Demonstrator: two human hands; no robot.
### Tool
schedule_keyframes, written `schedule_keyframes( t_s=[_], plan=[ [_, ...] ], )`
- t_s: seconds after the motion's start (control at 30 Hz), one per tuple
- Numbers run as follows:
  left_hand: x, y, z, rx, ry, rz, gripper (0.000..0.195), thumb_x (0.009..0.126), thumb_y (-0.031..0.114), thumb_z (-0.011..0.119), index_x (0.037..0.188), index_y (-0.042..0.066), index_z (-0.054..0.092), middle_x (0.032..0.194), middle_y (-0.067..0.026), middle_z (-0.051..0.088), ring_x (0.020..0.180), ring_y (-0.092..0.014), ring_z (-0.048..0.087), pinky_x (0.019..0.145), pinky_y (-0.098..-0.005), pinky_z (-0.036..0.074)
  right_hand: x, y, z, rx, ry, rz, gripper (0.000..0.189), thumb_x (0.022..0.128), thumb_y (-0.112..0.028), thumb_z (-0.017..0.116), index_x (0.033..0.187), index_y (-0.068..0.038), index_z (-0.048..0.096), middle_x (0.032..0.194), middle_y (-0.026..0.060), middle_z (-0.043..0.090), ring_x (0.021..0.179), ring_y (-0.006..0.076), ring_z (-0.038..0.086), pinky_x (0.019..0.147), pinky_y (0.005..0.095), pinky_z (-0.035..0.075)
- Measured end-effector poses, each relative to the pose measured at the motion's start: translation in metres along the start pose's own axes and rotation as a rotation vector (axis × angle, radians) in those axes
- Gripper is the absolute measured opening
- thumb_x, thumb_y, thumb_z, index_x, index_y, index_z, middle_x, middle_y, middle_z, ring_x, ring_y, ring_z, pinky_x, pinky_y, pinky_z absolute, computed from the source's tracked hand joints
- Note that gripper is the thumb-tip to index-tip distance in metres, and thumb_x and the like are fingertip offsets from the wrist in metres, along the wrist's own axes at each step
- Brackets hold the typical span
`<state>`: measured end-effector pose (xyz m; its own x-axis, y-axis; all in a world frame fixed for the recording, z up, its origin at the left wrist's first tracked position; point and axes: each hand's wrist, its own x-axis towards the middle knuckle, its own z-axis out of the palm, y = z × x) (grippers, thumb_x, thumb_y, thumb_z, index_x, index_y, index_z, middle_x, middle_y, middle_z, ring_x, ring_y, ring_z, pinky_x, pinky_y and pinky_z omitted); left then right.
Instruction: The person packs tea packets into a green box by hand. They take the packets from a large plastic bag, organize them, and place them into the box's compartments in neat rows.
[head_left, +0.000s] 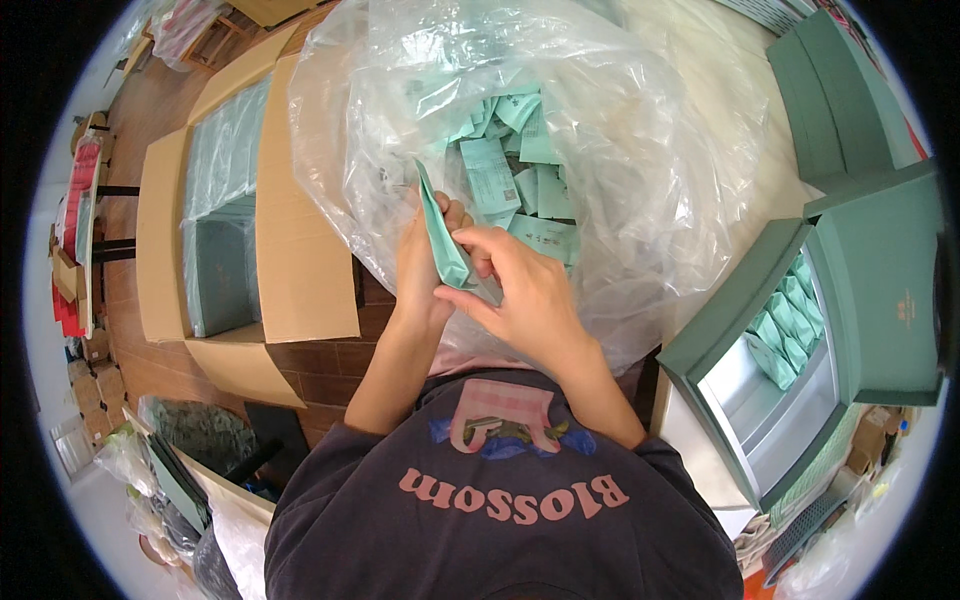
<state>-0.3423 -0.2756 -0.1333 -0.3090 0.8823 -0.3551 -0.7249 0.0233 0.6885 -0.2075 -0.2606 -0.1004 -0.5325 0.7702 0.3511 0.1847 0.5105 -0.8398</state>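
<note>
A mint-green sachet (444, 238), seen nearly edge-on, stands tilted between my two hands. My left hand (418, 266) holds it from behind and the left, its fingertips showing past the far side. The thumb and index finger of my right hand (531, 292) grip around its lower end; my other right fingers are curled and partly hidden. Just beyond my hands is a large clear plastic bag (637, 172), wide at the mouth. Many loose mint-green sachets (489, 176) lie inside it, some bearing print.
At the right, an open dark-green box (795, 435) with a pale lining holds a row of green sachets (784, 330). A cardboard carton (307, 202) with raised flaps stands at the left, containing plastic-wrapped green boxes (225, 262). More green boxes (840, 105) are at the upper right.
</note>
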Motion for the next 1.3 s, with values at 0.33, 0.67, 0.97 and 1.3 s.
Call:
schedule_keyframes(
  t_s=[0.33,0.67,0.97,1.3],
  plan=[
    [-0.007,0.015,0.004,0.151,-0.119,-0.156,0.019,0.098,0.022,0.044,0.090,0.006,0.051,0.062,0.0018,0.045,0.054,-0.008,0.040,0.047,-0.0212,0.031,0.002,0.004,0.003,-0.045,0.066,-0.358,0.034,0.065,-0.010,0.079,0.096,-0.006,0.067,0.074,0.0042,0.055,0.060,0.0200,0.056,0.050,0.0296,0.045],
    [-0.008,0.007,-0.003,-0.021,-0.182,-0.206,0.016,0.097,0.022,0.043,0.096,0.007,0.049,0.062,0.0018,0.043,0.054,-0.008,0.040,0.048,-0.0215,0.033,-0.002,-0.003,0.010,0.043,0.078,-0.426,0.017,0.070,-0.006,0.075,0.076,-0.004,0.059,0.070,0.0048,0.052,0.057,0.0176,0.052,0.047,0.0291,0.041],
    [0.007,0.011,-0.005,0.114,-0.319,0.415,0.019,0.097,0.028,0.044,0.089,0.011,0.045,0.070,-0.0028,0.046,0.073,-0.015,0.047,0.076,-0.0294,0.039,-0.001,0.011,0.007,0.835,-0.254,0.724,0.036,0.096,-0.036,0.053,0.108,-0.002,0.047,0.065,0.0032,0.057,0.053,0.0088,0.051,0.047,0.0242,0.038],
    [-0.012,0.010,0.022,-0.121,-0.023,0.178,0.062,0.097,0.059,0.025,0.110,0.004,0.050,0.101,-0.0105,0.058,0.092,-0.022,0.056,0.089,-0.0359,0.042,-0.003,0.020,0.014,0.326,0.249,0.381,0.032,0.081,-0.016,0.074,0.100,-0.004,0.052,0.072,0.0010,0.057,0.052,0.0072,0.049,0.046,0.0223,0.039]
  ],
)
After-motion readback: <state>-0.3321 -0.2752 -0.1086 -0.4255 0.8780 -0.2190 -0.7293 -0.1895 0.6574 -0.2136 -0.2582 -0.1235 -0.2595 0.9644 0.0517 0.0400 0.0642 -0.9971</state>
